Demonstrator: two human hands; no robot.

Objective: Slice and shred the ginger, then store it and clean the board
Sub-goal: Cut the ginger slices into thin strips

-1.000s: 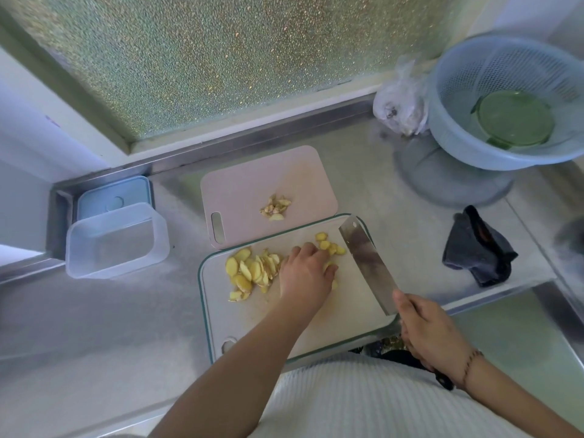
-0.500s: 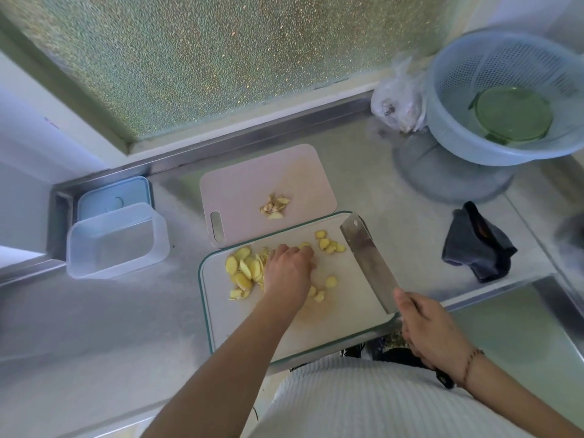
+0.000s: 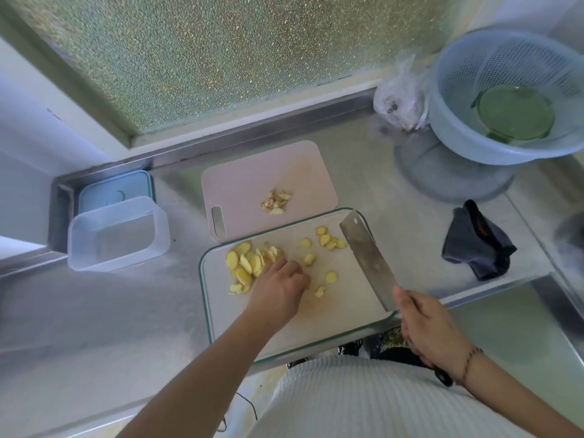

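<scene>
**Ginger slices on the near board, cleaver held aside**

Pale yellow ginger slices lay heaped at the left of a white rectangular cutting board with a green rim; further loose pieces were scattered toward its far right corner. The left hand rested palm-down on the board, fingers curled together against the heap's right edge; whether it pinched a slice could not be told. The right hand was clamped round the dark handle of a broad steel cleaver, whose blade lay across the board's right side. Behind, partly under the near board, a pinkish board with a slot handle carried a small pile of ginger trimmings. On the steel worktop, left: a clear plastic tub before a blue lid. Right: a dark crumpled cloth, a pale blue colander holding a green lid, and a clear bag.
</scene>
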